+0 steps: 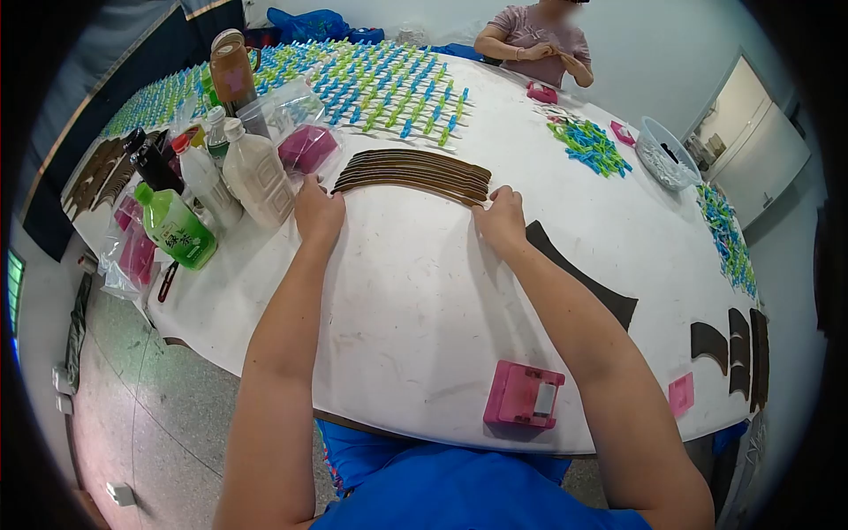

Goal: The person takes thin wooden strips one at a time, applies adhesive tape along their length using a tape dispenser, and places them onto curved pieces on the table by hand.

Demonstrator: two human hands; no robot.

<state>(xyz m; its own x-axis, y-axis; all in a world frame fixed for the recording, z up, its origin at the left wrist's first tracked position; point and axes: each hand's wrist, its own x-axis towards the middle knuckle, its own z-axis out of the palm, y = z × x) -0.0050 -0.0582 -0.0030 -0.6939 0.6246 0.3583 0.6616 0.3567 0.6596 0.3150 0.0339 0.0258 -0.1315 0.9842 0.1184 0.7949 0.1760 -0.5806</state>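
Note:
Several curved dark brown strips lie side by side on the white table, forming an arched bundle in front of me. My left hand is at the bundle's left end, its fingers curled inward; whether they grip a strip is hard to see. At the right end, my right hand has its fingers pressed together at the corner of the nearest strip. A larger dark curved sheet lies beside and partly behind my right forearm. Nearer to me, a pink box with a pale insert rests on the table.
Bottles and pink items in plastic bags crowd the left. Rows of blue and green clips cover the back. A person sits across. At right are loose clips, a basket and dark pieces.

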